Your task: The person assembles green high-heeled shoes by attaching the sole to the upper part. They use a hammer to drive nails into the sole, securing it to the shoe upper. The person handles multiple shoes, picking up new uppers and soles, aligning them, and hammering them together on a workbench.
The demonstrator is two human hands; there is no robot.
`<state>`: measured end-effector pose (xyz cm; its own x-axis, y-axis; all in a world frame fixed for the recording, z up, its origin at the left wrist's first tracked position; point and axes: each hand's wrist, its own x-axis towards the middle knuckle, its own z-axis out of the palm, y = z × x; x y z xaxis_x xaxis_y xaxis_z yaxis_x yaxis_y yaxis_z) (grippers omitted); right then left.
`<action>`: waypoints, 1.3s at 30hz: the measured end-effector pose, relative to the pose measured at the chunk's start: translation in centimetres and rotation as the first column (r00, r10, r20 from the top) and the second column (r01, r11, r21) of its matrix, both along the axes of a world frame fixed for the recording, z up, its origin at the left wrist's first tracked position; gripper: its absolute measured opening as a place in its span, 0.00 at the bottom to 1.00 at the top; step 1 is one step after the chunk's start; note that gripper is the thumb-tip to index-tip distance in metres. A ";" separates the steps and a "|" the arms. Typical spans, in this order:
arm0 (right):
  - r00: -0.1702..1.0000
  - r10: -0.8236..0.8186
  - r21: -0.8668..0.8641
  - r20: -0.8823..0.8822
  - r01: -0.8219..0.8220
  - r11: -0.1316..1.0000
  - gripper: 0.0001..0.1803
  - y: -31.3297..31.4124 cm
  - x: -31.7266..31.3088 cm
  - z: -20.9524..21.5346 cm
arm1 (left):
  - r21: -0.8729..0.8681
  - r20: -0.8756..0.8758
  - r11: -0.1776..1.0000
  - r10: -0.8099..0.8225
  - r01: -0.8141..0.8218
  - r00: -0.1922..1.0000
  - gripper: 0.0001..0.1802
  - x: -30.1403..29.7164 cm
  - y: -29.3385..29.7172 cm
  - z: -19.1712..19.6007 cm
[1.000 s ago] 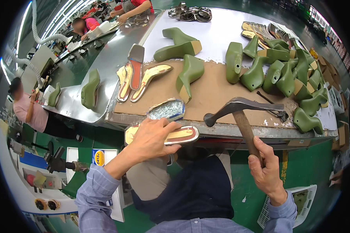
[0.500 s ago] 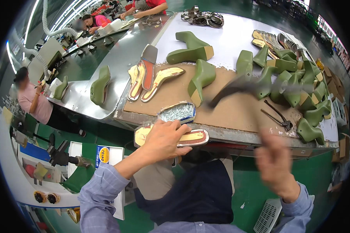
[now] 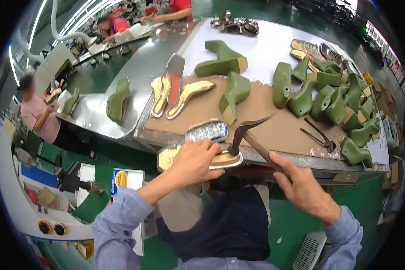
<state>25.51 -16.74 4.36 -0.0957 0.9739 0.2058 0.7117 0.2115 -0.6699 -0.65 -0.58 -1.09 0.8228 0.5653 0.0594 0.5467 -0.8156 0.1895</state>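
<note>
My left hand (image 3: 191, 162) is closed around an insole (image 3: 168, 158), cream at one end and brown toward the other, at the bench's near edge. Its underside is mostly hidden by my fingers. My right hand (image 3: 301, 182) grips the wooden handle of a shoemaker's hammer (image 3: 244, 133). The dark, curved head comes down onto the right end of the insole, just beyond my left fingertips. Directly behind my left hand lies a small open box of silvery tacks (image 3: 206, 132).
Green shoe lasts (image 3: 231, 94) stand across the bench, heaped at the right. Pincers (image 3: 320, 136) lie before that heap. Loose insoles (image 3: 186, 96) rest left of centre. A metal side table (image 3: 92, 114) adjoins the bench's left. Other people work at the far left and back.
My right hand has brought the hammer down and left, from blurred above the bench onto the insole. My left hand keeps its grip, with little shift.
</note>
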 end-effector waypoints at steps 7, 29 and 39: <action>0.885 0.131 0.483 -0.447 0.115 0.868 0.26 -1.1 2.7 4.3 | 0.009 -0.004 1.000 0.003 -0.003 1.000 0.29 0.0 -0.1 0.2; 0.782 -0.398 0.344 0.479 0.251 0.905 0.23 3.2 9.0 -14.6 | -0.561 0.728 0.782 0.622 -0.271 0.288 0.37 -15.3 9.5 9.6; 0.733 -0.428 0.289 0.528 0.319 0.903 0.21 3.4 8.4 -14.3 | 0.297 0.497 0.197 0.804 -0.934 0.327 0.31 -21.2 16.7 -4.5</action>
<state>33.92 -13.31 -9.91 0.1168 0.9112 0.3950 0.9916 -0.0847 -0.0977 -21.81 16.16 -5.63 -0.2505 0.7392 0.6252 0.9677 0.1725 0.1838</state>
